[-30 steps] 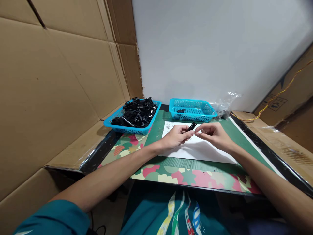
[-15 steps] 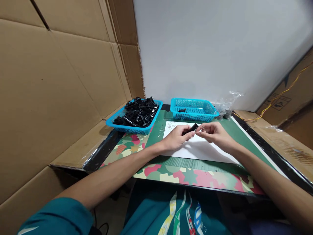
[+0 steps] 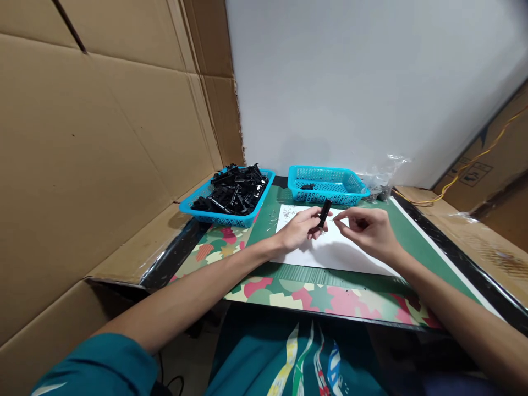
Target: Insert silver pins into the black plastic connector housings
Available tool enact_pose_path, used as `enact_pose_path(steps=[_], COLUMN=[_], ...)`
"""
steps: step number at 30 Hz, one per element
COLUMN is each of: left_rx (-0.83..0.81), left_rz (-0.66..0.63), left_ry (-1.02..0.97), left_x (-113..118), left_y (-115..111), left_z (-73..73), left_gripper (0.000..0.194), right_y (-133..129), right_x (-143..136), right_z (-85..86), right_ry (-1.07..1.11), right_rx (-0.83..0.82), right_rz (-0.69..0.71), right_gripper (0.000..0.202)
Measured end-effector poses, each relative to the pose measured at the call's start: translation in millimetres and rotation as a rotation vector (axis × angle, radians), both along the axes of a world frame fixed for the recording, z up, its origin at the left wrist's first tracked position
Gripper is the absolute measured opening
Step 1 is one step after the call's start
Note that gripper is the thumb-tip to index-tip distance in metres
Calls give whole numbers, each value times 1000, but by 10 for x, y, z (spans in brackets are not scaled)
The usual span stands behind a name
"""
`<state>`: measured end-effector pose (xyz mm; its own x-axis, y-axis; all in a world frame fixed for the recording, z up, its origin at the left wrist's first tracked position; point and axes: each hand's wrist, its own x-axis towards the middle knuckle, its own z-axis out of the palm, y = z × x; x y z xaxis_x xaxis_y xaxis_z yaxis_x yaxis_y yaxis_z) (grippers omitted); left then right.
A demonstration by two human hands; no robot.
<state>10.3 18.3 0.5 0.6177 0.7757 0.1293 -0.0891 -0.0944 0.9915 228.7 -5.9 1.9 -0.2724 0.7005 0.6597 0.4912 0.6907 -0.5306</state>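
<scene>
The desk [image 3: 412,236] has a big white paper [image 3: 334,258] on it, and a blue basket [image 3: 223,219] piled with black parts [image 3: 235,190] stands to the left. Over the paper, the left hand [image 3: 299,230] pinches a black piece [image 3: 325,213] near its low end, so its top sticks up. The right hand [image 3: 369,231] is just beside it, fingers pressed together at the tips; I can't tell if they pinch something tiny. The piece looks light, stiff and maybe slippery. Thin edges could snap, so hold its long sides gently.
</scene>
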Motion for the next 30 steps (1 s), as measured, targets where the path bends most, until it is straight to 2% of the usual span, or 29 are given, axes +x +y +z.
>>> enact_pose_path(steps=[4,8,21,30], left_rx=[124,200,147,185], left_rz=[-1,1,15,4], left_ry=[-19,-3,15,119], left_x=[-7,-13,-8,-24], left_y=[9,5,-15,-78], left_z=[-3,5,-22,29], left_gripper=[34,36,26,23], right_y=[-10,17,52,34], right_x=[4,21,18,-25], right_z=[-57,-84,-113,-103], right_ry=[-185,-289,-378,-218], right_rx=[364,482,494,382], right_rz=[29,54,58,168], right_gripper=[17,20,19,17])
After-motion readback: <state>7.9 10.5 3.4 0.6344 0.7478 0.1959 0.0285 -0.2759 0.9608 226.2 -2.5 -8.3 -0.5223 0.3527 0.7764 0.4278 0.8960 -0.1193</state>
